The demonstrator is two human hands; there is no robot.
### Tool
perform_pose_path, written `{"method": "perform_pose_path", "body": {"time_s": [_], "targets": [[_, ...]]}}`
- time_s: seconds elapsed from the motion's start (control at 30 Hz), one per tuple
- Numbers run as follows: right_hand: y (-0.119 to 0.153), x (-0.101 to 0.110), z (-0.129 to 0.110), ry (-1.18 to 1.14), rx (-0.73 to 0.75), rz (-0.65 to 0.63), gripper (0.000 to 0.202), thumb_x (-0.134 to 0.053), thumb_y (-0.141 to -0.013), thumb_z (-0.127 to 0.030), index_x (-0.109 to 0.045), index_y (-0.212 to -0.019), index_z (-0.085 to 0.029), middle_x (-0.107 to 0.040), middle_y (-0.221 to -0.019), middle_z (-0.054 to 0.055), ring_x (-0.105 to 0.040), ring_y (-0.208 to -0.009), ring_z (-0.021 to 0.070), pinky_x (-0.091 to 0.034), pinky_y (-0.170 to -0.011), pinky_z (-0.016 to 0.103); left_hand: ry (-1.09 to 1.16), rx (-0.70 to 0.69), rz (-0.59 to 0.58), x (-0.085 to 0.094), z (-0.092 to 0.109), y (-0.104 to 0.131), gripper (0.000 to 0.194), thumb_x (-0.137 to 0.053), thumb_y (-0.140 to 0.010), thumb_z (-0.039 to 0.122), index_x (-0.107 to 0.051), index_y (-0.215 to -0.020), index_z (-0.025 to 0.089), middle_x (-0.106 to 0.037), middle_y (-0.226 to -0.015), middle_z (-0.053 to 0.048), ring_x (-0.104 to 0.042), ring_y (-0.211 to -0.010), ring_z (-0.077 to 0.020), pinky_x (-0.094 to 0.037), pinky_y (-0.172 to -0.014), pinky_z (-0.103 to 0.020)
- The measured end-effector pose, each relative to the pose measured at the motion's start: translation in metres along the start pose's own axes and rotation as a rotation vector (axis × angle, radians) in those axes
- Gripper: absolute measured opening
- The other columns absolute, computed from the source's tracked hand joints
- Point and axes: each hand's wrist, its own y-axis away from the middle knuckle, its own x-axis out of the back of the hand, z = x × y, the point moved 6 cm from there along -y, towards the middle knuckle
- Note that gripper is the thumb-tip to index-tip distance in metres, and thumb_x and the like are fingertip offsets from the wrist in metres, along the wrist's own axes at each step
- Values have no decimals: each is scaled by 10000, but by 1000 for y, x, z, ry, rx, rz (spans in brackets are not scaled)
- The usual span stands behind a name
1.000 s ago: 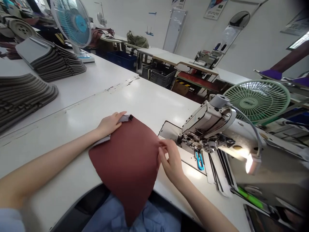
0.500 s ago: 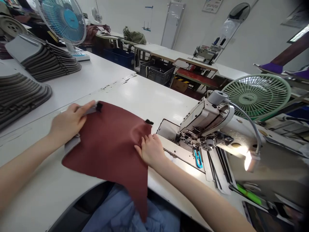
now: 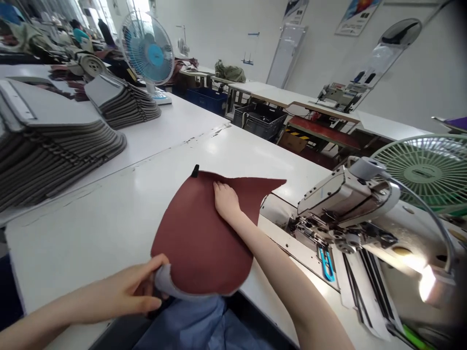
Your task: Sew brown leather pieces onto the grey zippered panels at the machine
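A maroon sheet, leather-like with a pale grey backing [image 3: 193, 233], lies partly over the white table at the near edge. A black tab [image 3: 195, 171] sticks out from its far edge, and a pointed corner reaches right toward the sewing machine [image 3: 328, 214]. My left hand [image 3: 134, 289] holds the sheet's near left edge, where the grey backing curls up by the fingers; the thumb stands away from it. On top of the sheet, near its far edge, my right hand [image 3: 226, 200] lies flat with fingers stretched out.
Stacks of grey panels [image 3: 69, 146] stand on the left, with a blue fan [image 3: 149, 53] behind them. A green fan [image 3: 423, 172] is beyond the machine on the right. A lit lamp [image 3: 434, 287] and blue thread snips or clip [image 3: 326, 265] are near the machine.
The maroon sheet has been turned, its pointed corner swinging from the near side to the far right. My left hand has come down to the near edge. The view has shifted left.
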Motion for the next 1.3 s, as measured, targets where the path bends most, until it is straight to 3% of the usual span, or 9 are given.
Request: {"method": "perform_pose_path", "body": {"time_s": [0.07,0.13,0.37,0.53,0.67,0.83,1.0,1.13,1.3], "targets": [[18,8,0,-44,58,27,434,-344,-998,-203,-442,-1405,-88,-468,-1458,181,-446,-1326,288,-418,-1025,448,-30,6,-127,11,18,10,682,-621,-762,564,-328,-1378,575,-684,-1043,47,-665,-721,-214,-536,-694,-363],[42,22,7,-85,117,54,416,-355,-1002,-242,-469,-1396,-175,-454,-1492,103,-422,-1362,248,-390,-1070,429,-132,-38,37,53,35,23,652,-550,-831,565,-258,-1413,594,-687,-1032,69,-662,-775,-202,-536,-737,-344],[107,44,83,-90,6,213,717,-319,-796,12,-410,-1457,-250,-398,-1531,76,-364,-1411,250,-386,-1076,489,-1130,-65,1512,245,96,115,650,-272,-972,612,-554,-1299,127,-392,-1512,-93,-258,-1431,-283,-168,-1163,-507],[100,12,117,-57,-32,78,768,-296,-842,-16,-255,-1530,-354,-327,-1573,20,-336,-1426,227,-396,-1065,471,-1044,556,1329,336,76,123,773,-559,-857,646,-518,-1293,9,-446,-1440,-208,-325,-1345,-346,-318,-1049,-598],[90,5,121,-122,-16,-3,611,-290,-968,-177,-211,-1538,-382,-506,-1424,35,-437,-1323,223,-420,-1025,443,-945,630,1263,356,85,126,576,-610,-882,440,-559,-1246,-4,-567,-1311,-163,-474,-1229,-320,-400,-1000,-568],[81,4,111,-61,-22,81,557,-467,-923,-247,-416,-1464,-372,-572,-1216,90,-491,-1134,298,-445,-947,504,-874,489,1301,327,148,139,466,-446,-940,384,-607,-1168,10,-627,-1050,-16,-562,-1115,-245,-430,-997,-453],[88,4,91,-17,-61,92,514,-481,-915,-199,-503,-1412,-327,-529,-1351,110,-442,-1243,333,-428,-961,509,-985,60,1308,233,230,93,382,-422,-882,286,-641,-1105,68,-583,-914,19,-596,-1029,-229,-437,-959,-388],[122,12,77,-90,-3,-59,494,-497,-950,-308,-471,-1443,-286,-408,-1515,116,-343,-1381,357,-358,-1031,509,-1168,-422,872,117,263,-13,551,-457,-812,213,-513,-1358,263,-658,-1107,5,-611,-1010,-231,-458,-889,-345],[179,30,79,-225,7,-81,446,-511,-949,-345,-533,-1391,-291,-534,-1419,89,-425,-1311,298,-328,-1039,444,-1153,-621,205,-14,248,-146,509,-467,-779,184,-563,-1271,269,-712,-992,-17,-641,-873,-213,-459,-853,-341]]}}
